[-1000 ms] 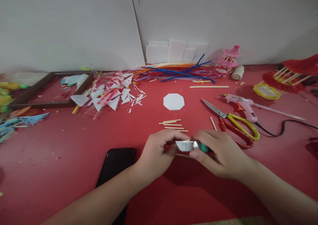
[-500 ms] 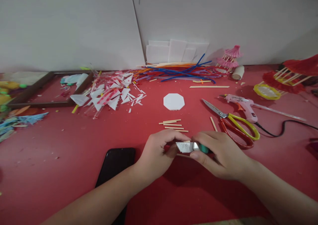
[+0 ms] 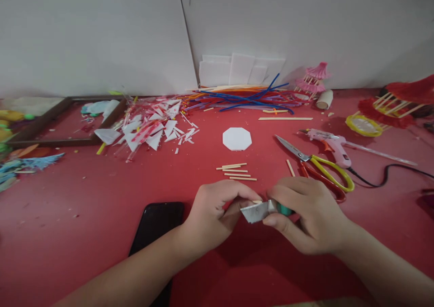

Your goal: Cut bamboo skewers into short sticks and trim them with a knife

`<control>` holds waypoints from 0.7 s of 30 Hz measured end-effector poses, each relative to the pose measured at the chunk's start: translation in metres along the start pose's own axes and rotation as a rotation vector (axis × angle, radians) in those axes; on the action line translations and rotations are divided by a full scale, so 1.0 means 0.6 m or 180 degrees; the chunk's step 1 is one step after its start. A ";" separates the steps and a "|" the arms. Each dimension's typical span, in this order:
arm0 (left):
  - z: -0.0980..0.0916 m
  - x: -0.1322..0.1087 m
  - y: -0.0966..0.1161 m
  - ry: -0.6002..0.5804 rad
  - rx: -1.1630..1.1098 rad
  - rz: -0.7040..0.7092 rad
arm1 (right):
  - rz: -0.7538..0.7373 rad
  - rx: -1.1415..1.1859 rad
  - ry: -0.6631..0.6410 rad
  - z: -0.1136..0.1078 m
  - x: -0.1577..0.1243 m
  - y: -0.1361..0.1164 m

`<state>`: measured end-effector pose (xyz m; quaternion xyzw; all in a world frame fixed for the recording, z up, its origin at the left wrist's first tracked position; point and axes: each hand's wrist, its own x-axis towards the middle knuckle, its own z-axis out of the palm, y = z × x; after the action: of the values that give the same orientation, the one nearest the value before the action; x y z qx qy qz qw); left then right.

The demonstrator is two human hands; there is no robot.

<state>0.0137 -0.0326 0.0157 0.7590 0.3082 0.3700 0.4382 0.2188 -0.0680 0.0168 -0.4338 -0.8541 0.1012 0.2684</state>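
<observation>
A green-handled knife (image 3: 256,212) with a wide metal blade is in my right hand (image 3: 305,212), whose fingers close round its handle. The blade points left, toward my left hand (image 3: 215,212). Between the fingertips of my left hand the pale end of a small wooden stick (image 3: 257,201) shows beside the blade; the rest of it is hidden. Several short wooden sticks (image 3: 240,175) lie just beyond my hands. Farther back is a white octagonal piece (image 3: 237,139), flat on the red table (image 3: 111,234).
Scissors (image 3: 303,155) and a pink glue gun (image 3: 334,146) lie at the right. A black phone (image 3: 158,228) is by my left forearm. Behind are pipe cleaners (image 3: 237,98), white scraps (image 3: 154,139), a brown frame (image 3: 57,142) and a pink model (image 3: 313,78).
Both hands have shifted slightly nearer me. The knife blade has moved down and tilted, and my right hand has moved a little right. A stick that showed below the blade is no longer visible.
</observation>
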 end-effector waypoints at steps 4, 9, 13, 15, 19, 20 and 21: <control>0.006 -0.009 0.007 -0.0603 -0.0229 0.0507 | 0.0914 -0.0323 0.0371 -0.025 0.000 0.041; 0.011 -0.005 -0.002 -0.0078 -0.0351 0.0008 | 0.1397 -0.0653 0.1168 -0.047 -0.002 0.060; 0.008 0.006 -0.017 0.0428 -0.0088 -0.0151 | 0.0590 -0.0247 0.0429 -0.011 0.003 0.018; 0.008 0.006 -0.020 0.0407 0.0025 -0.0083 | 0.0472 -0.0100 0.0099 0.007 0.004 0.004; 0.012 0.000 -0.022 0.0304 0.0044 -0.0094 | 0.0456 0.0038 -0.0089 0.020 0.001 -0.001; 0.013 -0.002 -0.022 0.0283 0.0014 -0.0108 | 0.0452 0.0046 -0.0095 0.019 0.000 0.000; 0.014 -0.002 -0.023 0.0261 -0.0025 -0.0111 | 0.0451 0.0044 -0.0104 0.018 0.000 0.000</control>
<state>0.0178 -0.0315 0.0004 0.7360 0.3376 0.3944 0.4345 0.2131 -0.0675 0.0078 -0.4896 -0.8248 0.1330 0.2496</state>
